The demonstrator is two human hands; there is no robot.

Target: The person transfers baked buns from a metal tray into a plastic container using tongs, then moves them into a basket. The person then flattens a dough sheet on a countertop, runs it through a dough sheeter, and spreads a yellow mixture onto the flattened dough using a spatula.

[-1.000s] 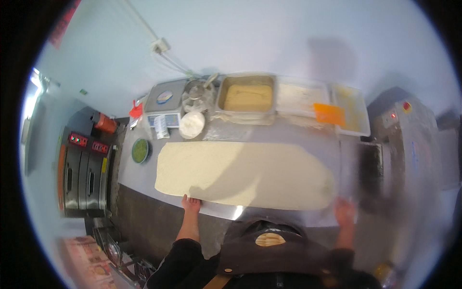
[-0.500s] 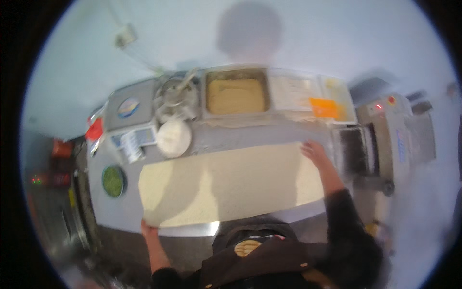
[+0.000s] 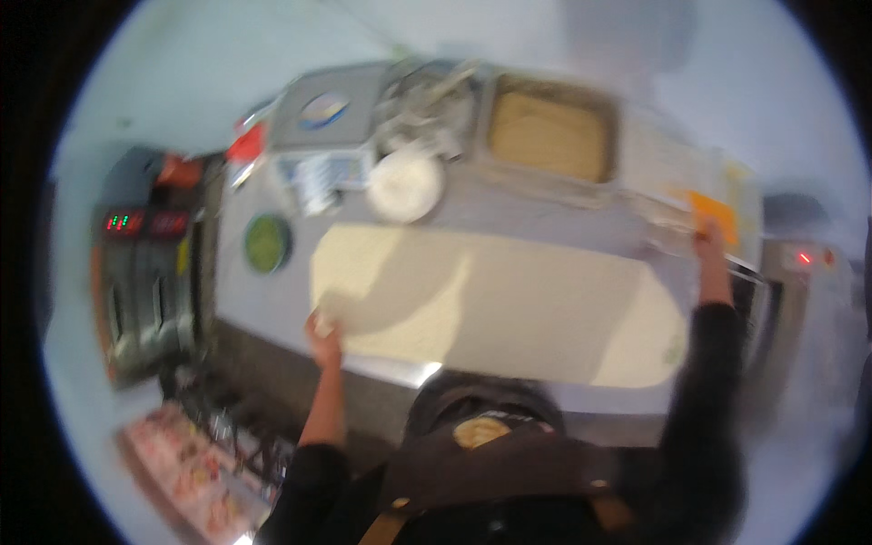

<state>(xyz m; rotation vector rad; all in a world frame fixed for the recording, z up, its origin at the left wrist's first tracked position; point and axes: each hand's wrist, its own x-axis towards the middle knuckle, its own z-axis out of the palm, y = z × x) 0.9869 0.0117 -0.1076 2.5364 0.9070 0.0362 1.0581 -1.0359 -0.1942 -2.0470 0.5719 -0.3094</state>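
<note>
A long, pale sheet of rolled dough lies flat across the grey worktop. My left hand is at its near left corner, fingers curled in around the edge, with a pale bit of dough showing between them. At the far right, my right hand has its fingers closed on the lower edge of a flat orange scraper, which is by a pale tray. Blur hides the exact finger positions. A small green spot marks the right end of the sheet.
Left of the dough stands a round bowl of chopped greens. Behind it are a white round tub, a scale, a metal bowl with tools and a deep pan of tan filling. A machine stands at right.
My right hand has left the dough's far right corner and reached out to the orange scraper. The left hand stays at the near left corner. The whole view has turned.
</note>
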